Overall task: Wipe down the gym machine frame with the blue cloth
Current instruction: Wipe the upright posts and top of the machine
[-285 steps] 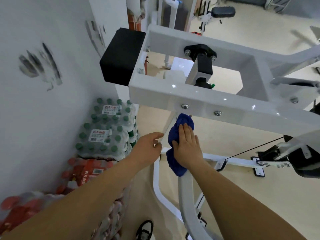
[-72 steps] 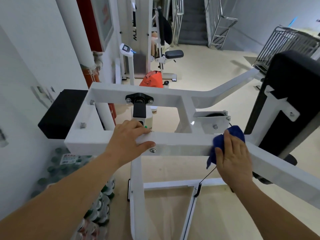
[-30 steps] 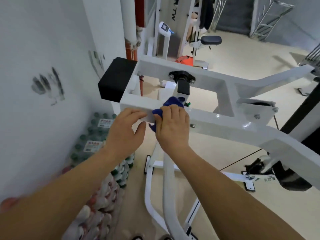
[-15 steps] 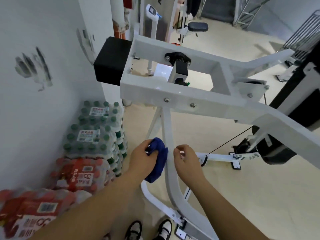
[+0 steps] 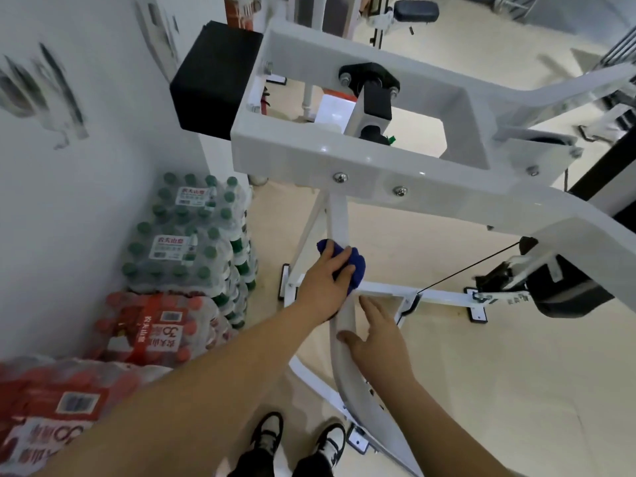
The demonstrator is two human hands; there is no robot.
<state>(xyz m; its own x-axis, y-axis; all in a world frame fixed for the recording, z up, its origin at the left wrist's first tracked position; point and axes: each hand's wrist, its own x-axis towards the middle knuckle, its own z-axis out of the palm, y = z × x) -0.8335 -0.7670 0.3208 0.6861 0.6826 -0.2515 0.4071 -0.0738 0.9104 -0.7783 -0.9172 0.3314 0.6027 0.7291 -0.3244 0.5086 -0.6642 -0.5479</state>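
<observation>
On the white label of the upper green-capped bottle pack (image 5: 196, 201): red characters 农夫山泉, finer print beneath too small to read. Same 农夫山泉 in red on the label of the lower green-capped pack (image 5: 172, 256), next to a small bottle picture. On the wrap of the red-capped pack (image 5: 161, 332): 农夫山泉 in white, turned sideways, beside a large "30" and a barcode. On the nearest red pack (image 5: 51, 425): large "30" again, upside down, plus a barcode, digits illegible. On a white tag (image 5: 512, 299) at the foot of the gym machine frame (image 5: 447, 201): dark characters, too small to make out. Black brush marks (image 5: 63, 91) on the wall (image 5: 86, 201): not legible as writing.
</observation>
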